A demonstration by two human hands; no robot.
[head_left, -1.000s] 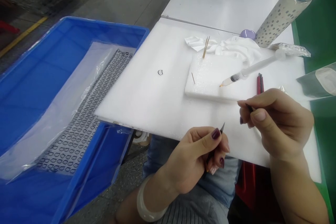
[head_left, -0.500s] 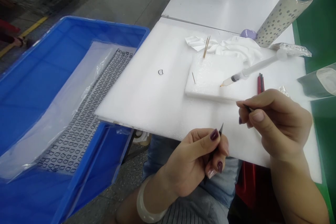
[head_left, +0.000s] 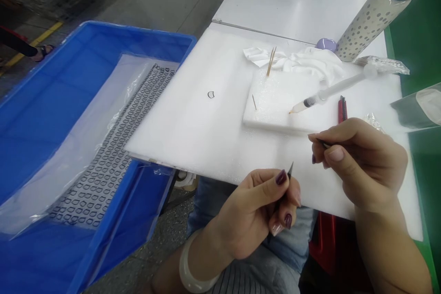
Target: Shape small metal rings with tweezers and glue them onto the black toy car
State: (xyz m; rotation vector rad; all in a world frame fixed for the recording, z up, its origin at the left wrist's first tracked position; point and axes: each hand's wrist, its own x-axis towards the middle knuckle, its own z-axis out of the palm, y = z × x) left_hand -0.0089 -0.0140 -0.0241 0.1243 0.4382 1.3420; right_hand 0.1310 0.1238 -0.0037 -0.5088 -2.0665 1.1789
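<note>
- Just now, a co-worker's dark-clad leg and sandalled foot [head_left: 40,50] have come further into view at the upper left of the frame, on the grey factory floor; my own work has barely shifted.
- My right hand [head_left: 361,161], at the right of the frame, has eased slightly left. Its fingers [head_left: 336,154] are closed in a pinch on a slim dark tool [head_left: 324,144], of which too little shows to tell its kind.
- My left hand [head_left: 257,213], at lower centre, has its plum-painted fingers [head_left: 280,177] closed on a fine, black, pointed tool [head_left: 290,171], tip upward, touching nothing.
- Both hands hover over the near part of a flat white foam board [head_left: 193,133].
- A tiny black D-shaped ring [head_left: 211,94] lies alone at the board's centre left, well apart from both hands.
- Left of the board, a blue plastic crate [head_left: 86,39] lined with clear plastic film [head_left: 86,115] holds a grey sheet of rows of black D-shaped rings [head_left: 110,138].
- Upper right, a white foam block [head_left: 268,110] carries a clear plastic syringe [head_left: 330,94] with a fine orange tip, while a red utility knife [head_left: 342,110] lies just beyond my right hand.
</note>
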